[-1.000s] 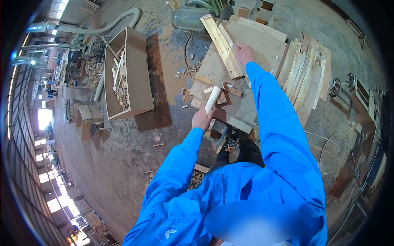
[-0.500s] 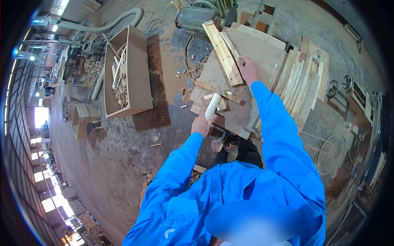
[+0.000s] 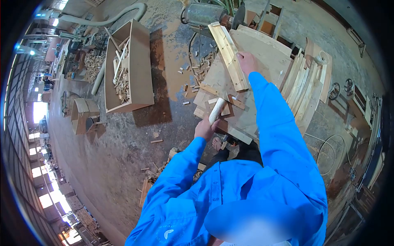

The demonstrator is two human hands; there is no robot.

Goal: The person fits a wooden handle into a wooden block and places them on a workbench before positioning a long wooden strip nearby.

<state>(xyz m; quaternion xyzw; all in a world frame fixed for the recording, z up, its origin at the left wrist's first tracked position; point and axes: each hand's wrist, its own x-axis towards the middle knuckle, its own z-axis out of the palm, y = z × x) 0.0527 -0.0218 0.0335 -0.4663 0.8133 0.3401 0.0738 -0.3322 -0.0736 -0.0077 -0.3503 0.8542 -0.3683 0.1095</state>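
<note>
In my left hand [image 3: 205, 128], fingers wrapped round it, is a pale rounded wooden stick [image 3: 216, 110], pointing up and away over small wood offcuts [image 3: 213, 91]. My right hand [image 3: 247, 62] is at the right edge of a long light wooden piece [image 3: 229, 55] with dark holes, its fingers curled and closed at that edge. What the right fingers grip is too small to make out. The long piece lies tilted on a worn work board [image 3: 262, 82].
Long curved wooden strips [image 3: 301, 86] and a tape roll [image 3: 321, 58] lie at the right. A machine [image 3: 205, 15] stands beyond the board. At the left are a large wooden box [image 3: 141, 65] of scraps and a cardboard box [image 3: 80, 115].
My right hand has shifted up and lies closer against the long piece. The separate narrow strip beside that piece no longer shows. My left hand and stick sit slightly lower.
</note>
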